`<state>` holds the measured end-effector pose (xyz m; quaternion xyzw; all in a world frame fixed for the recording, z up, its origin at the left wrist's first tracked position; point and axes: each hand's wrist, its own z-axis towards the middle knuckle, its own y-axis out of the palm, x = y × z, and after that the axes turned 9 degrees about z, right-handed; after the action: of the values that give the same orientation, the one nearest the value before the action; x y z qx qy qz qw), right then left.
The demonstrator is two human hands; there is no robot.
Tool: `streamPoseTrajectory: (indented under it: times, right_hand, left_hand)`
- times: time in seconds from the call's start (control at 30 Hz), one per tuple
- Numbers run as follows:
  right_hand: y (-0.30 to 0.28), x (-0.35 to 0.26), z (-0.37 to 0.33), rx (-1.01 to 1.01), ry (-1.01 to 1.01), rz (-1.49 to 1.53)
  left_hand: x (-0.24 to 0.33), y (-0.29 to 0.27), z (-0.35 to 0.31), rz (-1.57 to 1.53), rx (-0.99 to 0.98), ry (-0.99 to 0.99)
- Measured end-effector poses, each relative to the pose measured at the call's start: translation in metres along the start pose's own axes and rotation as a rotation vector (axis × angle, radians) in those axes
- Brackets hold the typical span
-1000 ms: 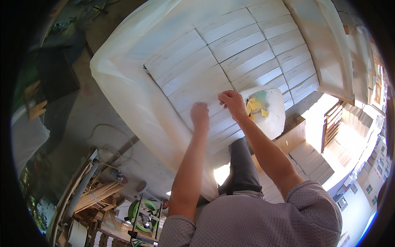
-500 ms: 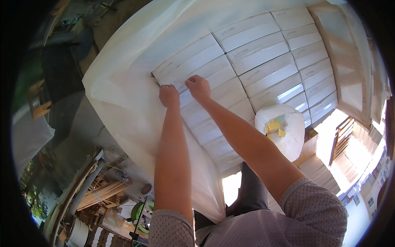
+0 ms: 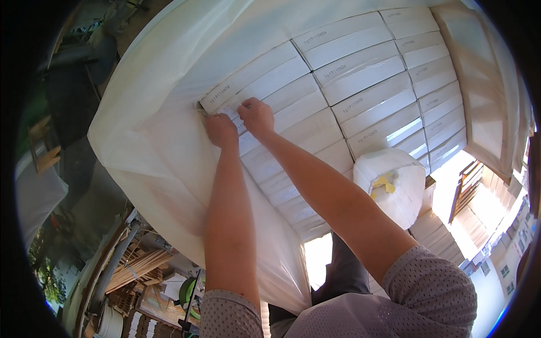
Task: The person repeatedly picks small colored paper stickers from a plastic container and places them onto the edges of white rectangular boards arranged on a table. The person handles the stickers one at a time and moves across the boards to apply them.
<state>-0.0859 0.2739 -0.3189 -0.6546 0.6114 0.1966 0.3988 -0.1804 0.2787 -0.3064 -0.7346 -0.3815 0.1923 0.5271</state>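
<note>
White cartons (image 3: 360,108) are packed in tight rows and columns in front of me, with translucent plastic sheeting (image 3: 152,107) hanging loose along their left side and top. Both my hands are at the upper left carton, close together. My left hand (image 3: 221,129) is closed at the carton's edge, where the sheeting meets it. Just right of it, my right hand (image 3: 257,117) has its fingers curled and pressed together against the carton fronts. Whatever either hand pinches is hidden by the fingers or too thin to make out.
A white roll-shaped bundle (image 3: 403,194) with yellow scraps in its open end stands by my right forearm. Brown-tinted wrapped goods (image 3: 479,84) border the stack on the right. Wooden strips (image 3: 132,269) and a green round object (image 3: 187,290) lie at lower left.
Both hands have shifted slightly left in the picture, still closed and close together. The cartons appear a little larger, and the sheeting's left fold sits further left.
</note>
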Motion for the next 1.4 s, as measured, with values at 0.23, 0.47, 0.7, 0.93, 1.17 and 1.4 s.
streamPoseTrajectory:
  times: [0.23,0.47,0.7,0.93,1.17,1.4]
  right_hand:
    - [-0.005,-0.022,-0.005,0.023,-0.026,-0.322]
    - [-0.021,-0.031,0.007,0.035,0.011,-0.449]
    - [-0.020,-0.037,0.004,-0.548,0.194,0.666]
    - [-0.047,-0.032,-0.003,0.071,-0.181,0.417]
    - [-0.186,0.014,-0.152,-0.121,-0.040,0.175]
    - [-0.271,0.027,-0.244,0.026,-0.244,-0.069]
  left_hand:
    - [-0.001,0.001,-0.013,0.037,0.048,0.015]
    - [0.000,-0.002,-0.006,0.020,0.011,-0.130]
    - [-0.022,0.014,-0.002,-0.035,0.059,0.040]
    - [-0.046,0.036,-0.047,-0.125,0.031,0.030]
    - [-0.047,0.043,-0.157,-0.772,-0.632,-0.162]
    - [-0.030,-0.052,-0.277,-0.823,-1.309,-0.171]
